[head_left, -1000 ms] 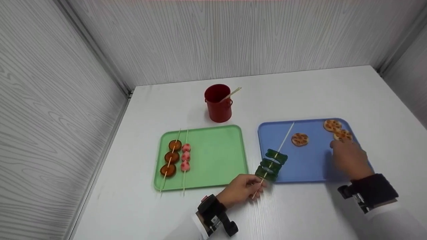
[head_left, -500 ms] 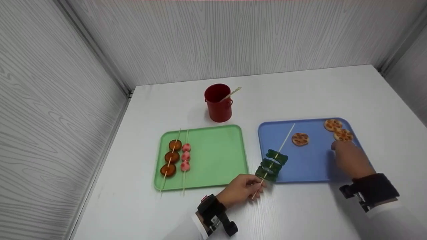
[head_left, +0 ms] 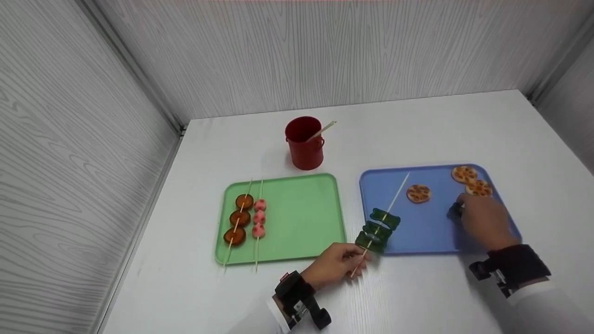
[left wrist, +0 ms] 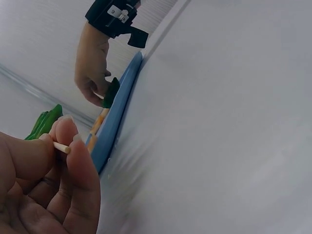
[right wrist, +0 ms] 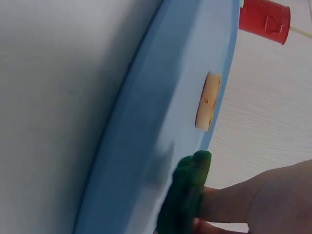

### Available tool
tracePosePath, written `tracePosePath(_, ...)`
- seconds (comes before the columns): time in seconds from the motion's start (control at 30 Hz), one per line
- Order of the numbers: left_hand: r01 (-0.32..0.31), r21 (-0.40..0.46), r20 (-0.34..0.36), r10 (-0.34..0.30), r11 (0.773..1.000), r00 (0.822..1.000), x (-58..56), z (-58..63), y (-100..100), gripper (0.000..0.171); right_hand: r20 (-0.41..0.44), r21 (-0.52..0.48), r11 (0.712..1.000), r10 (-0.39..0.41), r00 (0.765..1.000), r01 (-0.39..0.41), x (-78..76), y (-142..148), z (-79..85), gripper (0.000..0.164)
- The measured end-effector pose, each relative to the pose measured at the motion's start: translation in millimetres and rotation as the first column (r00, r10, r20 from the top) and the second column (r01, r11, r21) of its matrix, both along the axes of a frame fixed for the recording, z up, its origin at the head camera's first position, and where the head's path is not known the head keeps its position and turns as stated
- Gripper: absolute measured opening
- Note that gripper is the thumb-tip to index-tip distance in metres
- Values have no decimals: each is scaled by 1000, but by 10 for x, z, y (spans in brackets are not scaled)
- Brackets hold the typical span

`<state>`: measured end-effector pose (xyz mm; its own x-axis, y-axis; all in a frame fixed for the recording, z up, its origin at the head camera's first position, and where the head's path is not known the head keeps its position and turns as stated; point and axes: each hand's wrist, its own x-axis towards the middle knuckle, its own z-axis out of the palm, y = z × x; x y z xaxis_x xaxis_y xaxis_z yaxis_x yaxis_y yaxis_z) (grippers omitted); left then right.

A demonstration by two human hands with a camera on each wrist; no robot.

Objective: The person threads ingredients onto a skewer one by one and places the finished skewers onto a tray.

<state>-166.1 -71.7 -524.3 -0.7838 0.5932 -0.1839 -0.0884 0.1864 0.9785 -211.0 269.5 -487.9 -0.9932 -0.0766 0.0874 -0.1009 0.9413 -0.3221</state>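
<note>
My left hand (head_left: 336,263) pinches the lower end of a bamboo skewer (head_left: 398,192) between thumb and fingers. Three green pepper pieces (head_left: 377,229) are threaded on it, and it slants up over the left edge of the blue tray (head_left: 431,234). Over the right part of that tray, my right hand (head_left: 486,221) pinches a loose green pepper piece (right wrist: 183,195). The left wrist view shows this same pepper piece (left wrist: 112,92) between the right thumb and fingers, above the tray's edge. Lotus root slices lie on the tray: one (head_left: 418,194) near the middle, two (head_left: 464,175) at the far right corner.
A green tray (head_left: 301,222) to the left bears a skewer of brown round slices (head_left: 239,218) and a skewer of pink pieces (head_left: 258,217). Behind the trays stands a red bucket (head_left: 306,155) with sticks (head_left: 327,128) leaning in it. Grey wood-grain walls enclose the white table.
A green pepper piece now shows at my right hand's fingertips, where none was visible in the earlier head frames. My right hand has shifted slightly; the left hand and skewer have stayed still.
</note>
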Motion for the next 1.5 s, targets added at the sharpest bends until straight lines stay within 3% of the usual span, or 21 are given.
tracePosePath(0.13, -1, -7, 14, 1, 1000, 1000, 5, -2, 1, 17, -39, -99, 995, -16, 999, 12, -15, -60, 7, 20)
tracePosePath(0.27, 11, -1, 21, -11, 1000, 1000, 16, -9, -1, 17, -109, -238, 971, -23, 994, -4, -34, -151, 36, 21)
tracePosePath(0.47, 17, 23, 29, -18, 1000, 999, 22, -25, 0, 18, -129, -436, 900, -72, 989, 9, -38, -281, 62, 27)
tracePosePath(0.67, 19, -3, 69, -19, 1000, 997, 33, -28, 10, 18, -86, -553, 832, -100, 991, 36, -54, -357, 62, 30)
tracePosePath(0.8, 31, -22, 56, -30, 999, 998, 38, -15, 12, 17, -65, -606, 793, -123, 990, 59, -60, -406, 73, 29)
tracePosePath(0.97, 53, -38, 51, -51, 998, 997, 38, 7, 5, 18, -57, -603, 794, -150, 987, 86, -57, -448, 89, 30)
tracePosePath(1.17, 76, -34, 54, -74, 997, 996, 38, 4, -10, 21, -91, -592, 803, -151, 984, 68, -61, -469, 78, 29)
tracePosePath(1.4, 101, -24, 1, -101, 995, 995, 31, -19, -28, 21, -103, -588, 806, -155, 983, 66, -55, -510, 93, 30)
tracePosePath(1.5, 96, -21, 19, -96, 995, 995, 33, -19, -31, 20, -106, -578, 814, -144, 984, 57, -54, -517, 98, 30)
